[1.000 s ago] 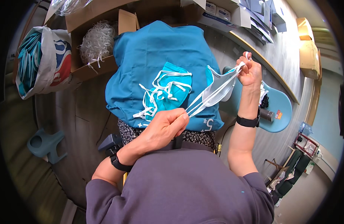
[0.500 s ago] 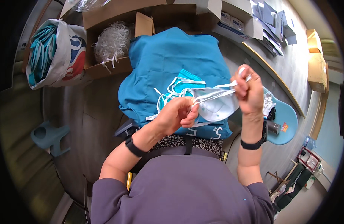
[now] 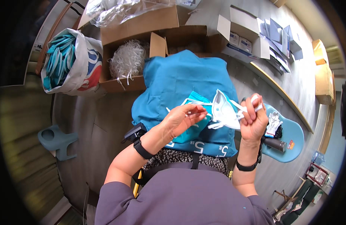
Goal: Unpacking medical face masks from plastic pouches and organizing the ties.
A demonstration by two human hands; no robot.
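My right hand is closed on the white straps of a cup-shaped face mask. The mask hangs to the left of that fist, its white inner side showing and a teal edge behind. Close by on its left, my left hand has its fingers loosely stretched out, with no strap seen in them. Under both hands, teal masks with white straps lie on a blue cloth spread over my lap. The left hand partly covers these masks.
An open cardboard box with a bundle of white straps stands ahead. To its left, a white bag holds several teal masks. On my right, a blue stool bears gloves and a dark bottle. Another stool stands left.
The straps stretched between my hands have left my left hand, whose fingers have opened. The mask now hangs from my right hand, tilted and turned. The whole view has shifted slightly.
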